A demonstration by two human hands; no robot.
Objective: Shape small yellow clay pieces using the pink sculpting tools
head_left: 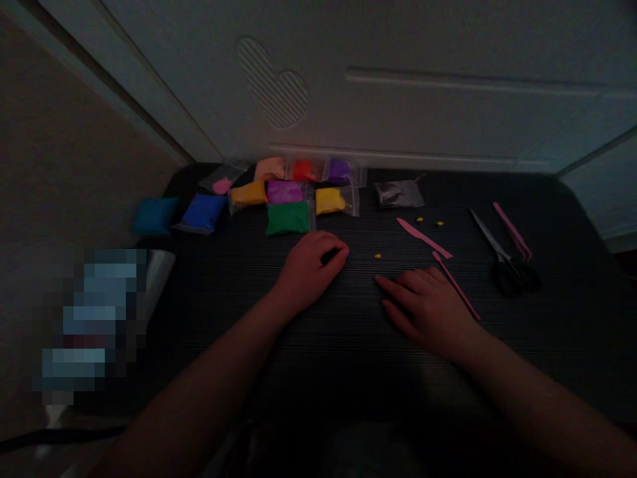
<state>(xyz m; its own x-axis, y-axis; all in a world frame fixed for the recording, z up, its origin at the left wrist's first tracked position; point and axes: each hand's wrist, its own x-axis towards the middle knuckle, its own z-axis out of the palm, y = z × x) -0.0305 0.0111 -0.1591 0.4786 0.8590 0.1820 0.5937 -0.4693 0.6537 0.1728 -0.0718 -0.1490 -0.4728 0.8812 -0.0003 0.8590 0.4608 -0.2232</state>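
Observation:
My left hand [313, 265] rests on the dark ribbed tabletop [318, 372] with thumb and fingertips brought together. Whatever may be between them is too dark and small to make out. My right hand [428, 302] lies palm down, index finger stretched out and thumb apart, holding nothing. Just beyond that index fingertip sits a tiny yellow piece [377, 256]. A small yellow-and-dark piece [419, 220] and a similar small piece [439, 224] lie farther back. A pink modelling knife [423, 238] lies behind the right hand, and a thin pink stick tool [455, 285] runs beside it.
Several bags of coloured clay stand at the back, including green [288, 218], yellow [330, 200] and blue [202, 212]. To the right are black-handled scissors [502, 255] and pink tweezers [512, 230]. A blurred-out device [94, 318] is at left. A white panel [423, 119] rises behind the table.

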